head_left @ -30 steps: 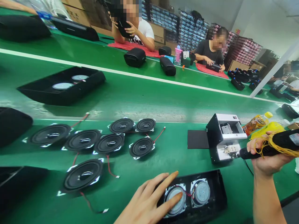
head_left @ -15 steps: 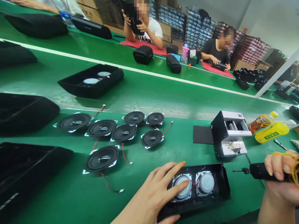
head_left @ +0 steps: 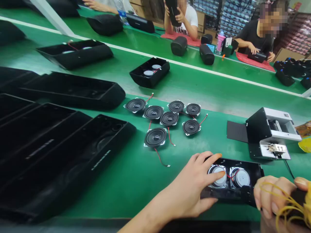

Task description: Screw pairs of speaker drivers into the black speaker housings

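My left hand (head_left: 194,184) spans the left end of a black speaker housing (head_left: 228,195), thumb at the front wall and fingers over the far rim and the left driver. Two speaker drivers (head_left: 243,177) sit inside with their silver backs up, joined by red wires. My right hand (head_left: 274,197) grips a black electric screwdriver (head_left: 297,197) tangled with yellow bands. Its front end lies over the housing's right part; the bit's tip cannot be made out. Several loose drivers (head_left: 155,137), cones up with red leads, lie beyond my left hand.
Black housings (head_left: 60,136) crowd the left of the green bench. A silver-and-black machine (head_left: 272,132) stands behind my right hand, a yellow bottle (head_left: 305,145) beside it. An open housing with drivers (head_left: 150,76) sits on the green strip. Two co-workers handle speakers across it.
My right hand has brought the screwdriver left, over the housing's right part. My left hand keeps its hold. The view has swung left, so the scene appears shifted right.
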A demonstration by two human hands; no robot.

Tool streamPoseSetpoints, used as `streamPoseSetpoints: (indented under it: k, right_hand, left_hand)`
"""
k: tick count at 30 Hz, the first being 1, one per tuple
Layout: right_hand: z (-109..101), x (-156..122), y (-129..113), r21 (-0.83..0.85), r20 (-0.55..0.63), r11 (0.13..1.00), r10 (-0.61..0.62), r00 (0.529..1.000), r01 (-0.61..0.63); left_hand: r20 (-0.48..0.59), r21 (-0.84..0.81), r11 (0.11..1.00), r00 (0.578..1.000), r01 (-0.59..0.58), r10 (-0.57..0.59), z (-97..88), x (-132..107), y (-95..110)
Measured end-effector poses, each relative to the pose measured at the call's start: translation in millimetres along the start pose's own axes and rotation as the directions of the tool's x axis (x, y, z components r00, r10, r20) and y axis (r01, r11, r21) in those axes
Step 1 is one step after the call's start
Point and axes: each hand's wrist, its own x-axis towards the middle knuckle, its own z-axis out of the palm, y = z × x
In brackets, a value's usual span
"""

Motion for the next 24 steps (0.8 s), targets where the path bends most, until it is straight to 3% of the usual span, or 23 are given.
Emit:
streamPoseSetpoints:
  k: [7, 11, 15, 18, 21, 24]
  right_hand:
    - [8.7, 17.3, 22.2, 0.204, 0.204, 0.979, -0.031, 0.978, -0.011]
    - [7.6, 13.9, 30.8, 0.237, 0.237, 0.968, 0.021, 0.971, -0.078]
    - [7.9, 16.5, 26.8, 0.152, 0.23, 0.985, 0.041, 0.972, -0.078]
    - [4.1, 20.7, 12.7, 0.053, 0.258, 0.998, -0.047, 0.965, 0.034]
    - [-2.1, 15.8, 0.9, -0.085, 0.264, 0.993, -0.051, 0.963, 0.076]
    - [-3.5, 0.8, 10.0, -0.102, 0.223, 0.993, -0.027, 0.974, 0.051]
  left_hand:
    - [-0.024, -0.019, 1.0, 0.999, -0.024, 0.023, 1.7, 1.8, 0.8]
    - [-0.019, -0.014, 0.999, 0.999, -0.029, 0.029, 1.9, 2.3, 0.6]
    - [-0.005, -0.003, 1.0, 1.0, -0.019, 0.019, 1.0, 2.8, 1.4]
    - [0.019, -0.002, 1.0, 1.0, -0.011, 0.011, -1.0, 3.5, 2.7]
    - [0.045, 0.004, 1.0, 0.999, -0.016, 0.016, -3.0, 3.4, 3.5]
    - [0.076, 0.015, 1.0, 0.997, -0.02, 0.019, -3.6, 3.0, 3.4]
